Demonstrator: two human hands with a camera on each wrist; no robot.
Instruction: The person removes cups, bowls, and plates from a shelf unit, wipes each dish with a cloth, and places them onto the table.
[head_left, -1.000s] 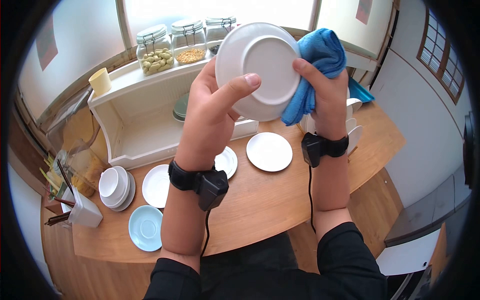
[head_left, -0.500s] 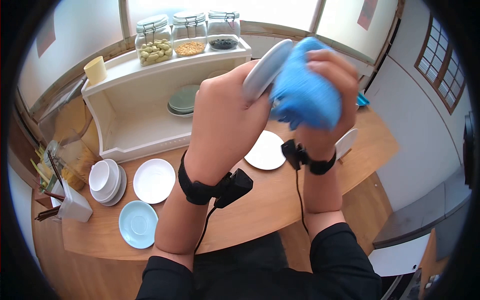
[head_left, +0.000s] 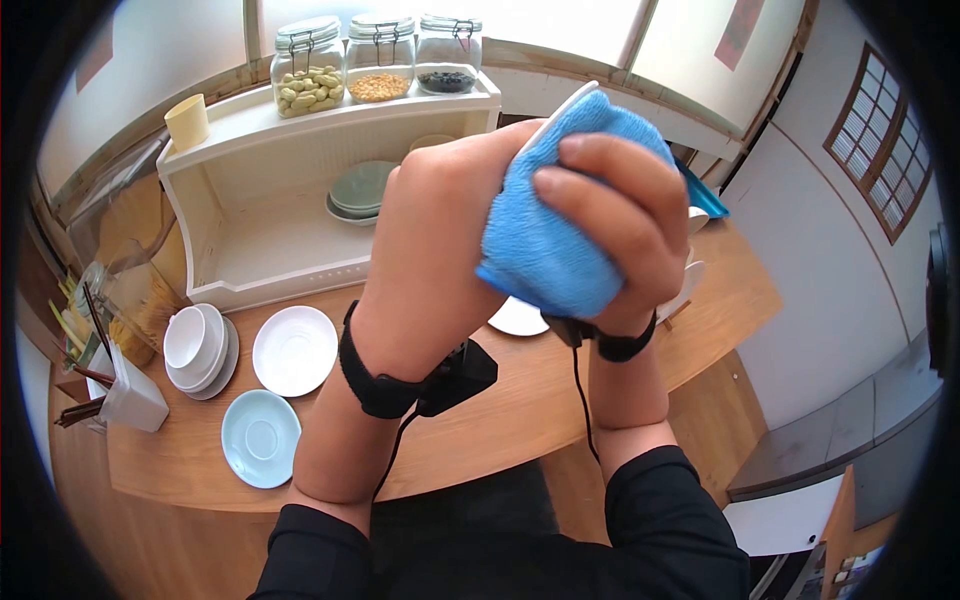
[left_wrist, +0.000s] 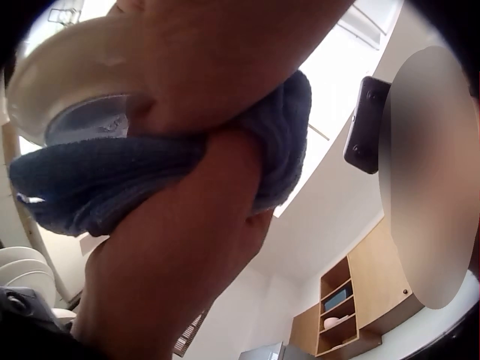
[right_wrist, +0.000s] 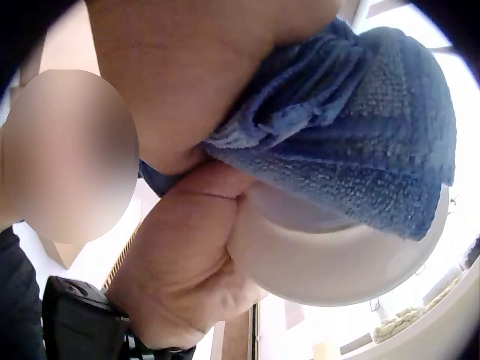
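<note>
Raised above the table, a white plate (right_wrist: 330,274) is held by my left hand (head_left: 435,250), its thumb hidden in the head view. Only a thin strip of the plate's rim shows there, as it stands nearly edge-on. A folded blue cloth (head_left: 545,235) lies against one side of the plate. My right hand (head_left: 630,215) grips this cloth with curled fingers, pressing it to the plate. The left wrist view shows the plate's pale rim (left_wrist: 75,67) beyond the cloth (left_wrist: 97,180), both hands close together.
On the wooden table (head_left: 480,420) lie a white plate (head_left: 295,350), a light blue saucer (head_left: 260,438), a stack of white dishes (head_left: 200,350) and a chopstick holder (head_left: 135,390). A white shelf (head_left: 270,245) behind bears glass jars (head_left: 380,60) and a yellow cup (head_left: 187,122).
The plate has turned from its underside facing the head camera to nearly edge-on. My right hand has brought the cloth from the plate's right edge across its side; both hands are closer together.
</note>
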